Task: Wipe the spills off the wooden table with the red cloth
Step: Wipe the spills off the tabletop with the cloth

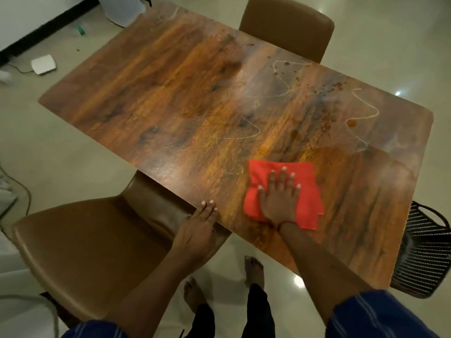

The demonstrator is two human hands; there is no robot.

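Observation:
The red cloth (306, 191) lies flat on the wooden table (170, 98) near its front edge. My right hand (279, 196) presses down on the cloth with fingers spread. My left hand (199, 225) rests on the table's front edge, fingers curled over it, holding nothing else. Spills show farther back: thin pale squiggly lines (364, 111) and brown drops (327, 118) on the right half, another squiggle (284, 79) near the far side, and a faint line (244, 134) in the middle.
A brown padded chair (80, 245) stands at the front left, tucked against the table. Another brown chair (288, 28) is on the far side. A black mesh chair (422, 254) sits at the right end. My bare feet (253, 269) are on the tiled floor.

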